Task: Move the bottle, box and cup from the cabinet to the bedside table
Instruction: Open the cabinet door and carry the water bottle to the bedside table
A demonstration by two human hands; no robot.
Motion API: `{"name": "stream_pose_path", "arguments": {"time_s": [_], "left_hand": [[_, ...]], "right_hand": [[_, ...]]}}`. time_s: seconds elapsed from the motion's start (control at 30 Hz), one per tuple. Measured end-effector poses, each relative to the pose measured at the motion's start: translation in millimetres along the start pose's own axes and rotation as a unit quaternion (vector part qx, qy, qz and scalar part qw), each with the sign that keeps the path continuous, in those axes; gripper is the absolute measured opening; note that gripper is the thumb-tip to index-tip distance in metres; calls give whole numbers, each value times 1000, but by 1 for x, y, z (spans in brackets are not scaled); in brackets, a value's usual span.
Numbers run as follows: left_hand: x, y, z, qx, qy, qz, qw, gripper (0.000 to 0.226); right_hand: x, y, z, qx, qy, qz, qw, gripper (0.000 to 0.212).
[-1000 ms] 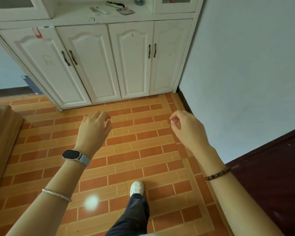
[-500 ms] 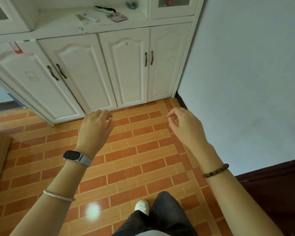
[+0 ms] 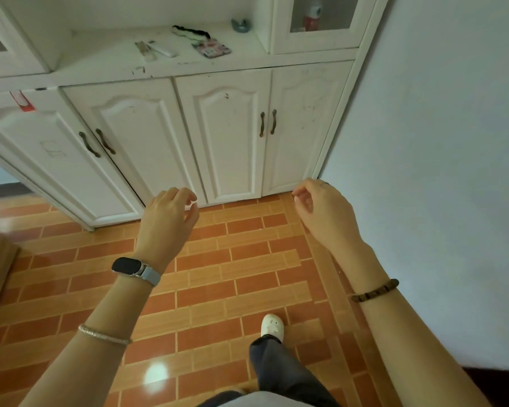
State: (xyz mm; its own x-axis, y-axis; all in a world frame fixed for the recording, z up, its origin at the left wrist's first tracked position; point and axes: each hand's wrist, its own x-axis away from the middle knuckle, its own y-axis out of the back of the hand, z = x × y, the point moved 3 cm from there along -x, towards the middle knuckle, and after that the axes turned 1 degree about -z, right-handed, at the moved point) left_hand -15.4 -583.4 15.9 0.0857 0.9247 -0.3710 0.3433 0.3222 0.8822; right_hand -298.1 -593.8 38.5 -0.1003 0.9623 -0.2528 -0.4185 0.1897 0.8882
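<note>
While the left hand (image 3: 166, 218) and right hand (image 3: 323, 212) hang loose and empty, the bottle (image 3: 312, 13) stands behind the glass door (image 3: 341, 13) of the cabinet (image 3: 229, 127) at one o'clock, probably light and slippery, best held round its middle.

Black watch (image 3: 129, 266), beaded bracelet (image 3: 375, 290), white shoe (image 3: 272, 326)

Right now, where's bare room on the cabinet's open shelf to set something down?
Free: the shelf's left part, between the side wall and the remote; also the front strip along the edge. Crowded: the middle, where remote, black hair band and patterned pouch lie close. A small grey thing sits back right.
</note>
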Motion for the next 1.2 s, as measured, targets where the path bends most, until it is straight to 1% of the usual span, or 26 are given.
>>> {"name": "stream_pose_path", "arguments": {"time_s": [0.3,0.53,0.63,0.87,1.2], "left_hand": [[-100,-37,-18,7,24,-23,999,15],[-166,-62,-18,14,21,-26,999,14],[-202,-76,-12,19,6,-25,999,15],[-306,-108,12,36,-37,-36,998,15],[-443,-119,46,39,-112,-50,992,15]], "right_hand": [[-112,8,-48,-15,34,0,999,13],[-176,-4,-71,-17,32,13,999,14],[-206,-11,-80,-17,25,14,999,14],[-290,-25,-92,-7,-2,-13,1000,14],[-408,-30,-88,2,-35,-54,998,14]]}}
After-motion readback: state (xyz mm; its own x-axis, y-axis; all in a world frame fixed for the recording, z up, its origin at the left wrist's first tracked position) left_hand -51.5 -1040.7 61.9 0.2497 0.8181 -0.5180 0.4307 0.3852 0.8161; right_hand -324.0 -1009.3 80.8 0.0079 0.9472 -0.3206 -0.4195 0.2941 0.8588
